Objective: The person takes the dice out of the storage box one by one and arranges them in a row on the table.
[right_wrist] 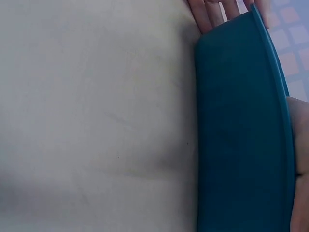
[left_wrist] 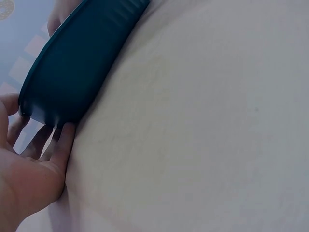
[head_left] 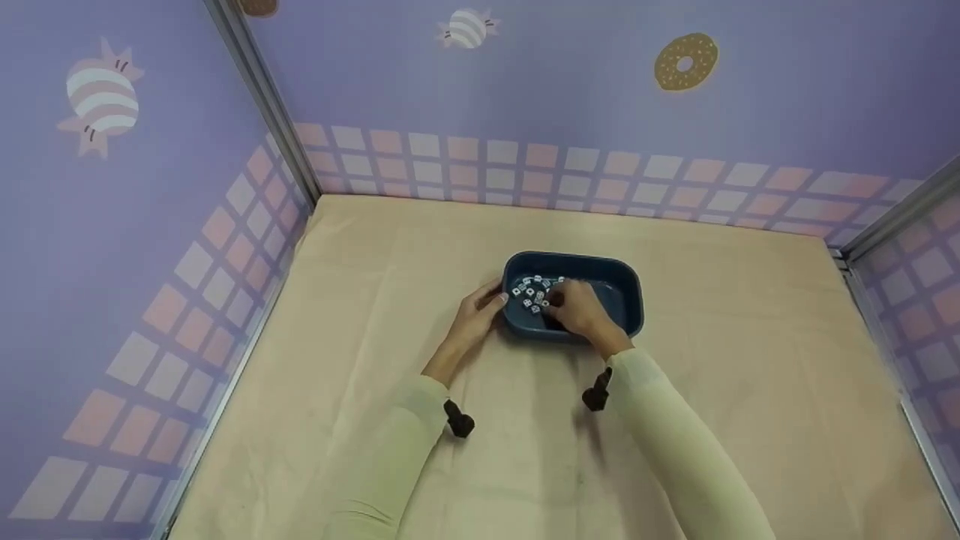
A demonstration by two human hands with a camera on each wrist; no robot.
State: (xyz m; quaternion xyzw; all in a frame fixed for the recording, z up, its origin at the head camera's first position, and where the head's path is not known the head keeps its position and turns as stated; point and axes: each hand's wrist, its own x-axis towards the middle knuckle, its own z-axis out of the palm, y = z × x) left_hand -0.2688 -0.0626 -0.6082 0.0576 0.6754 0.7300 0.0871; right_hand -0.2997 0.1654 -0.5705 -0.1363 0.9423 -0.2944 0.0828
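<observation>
A dark blue rectangular plastic bin [head_left: 628, 296] stands on the cloth. Several small white dice [head_left: 530, 292] lie in its left half. At the bin's left end is my left hand [head_left: 474, 319], its thumb over the rim and its fingers against the outer wall; in the left wrist view these fingers [left_wrist: 63, 145] touch the end wall. My right hand [head_left: 581, 309] reaches over the near rim into the bin, fingers bent down among the dice. Whether it pinches a die is hidden. The right wrist view shows only part of this hand behind the bin's side wall [right_wrist: 241, 130].
A cream cloth [head_left: 405, 255] covers the table. Purple panels with pink and white squares [head_left: 540, 180] rise at the back, left and right, joined by metal posts [head_left: 262, 97]. Dark wrist camera mounts [head_left: 459, 420] stick out from both sleeves.
</observation>
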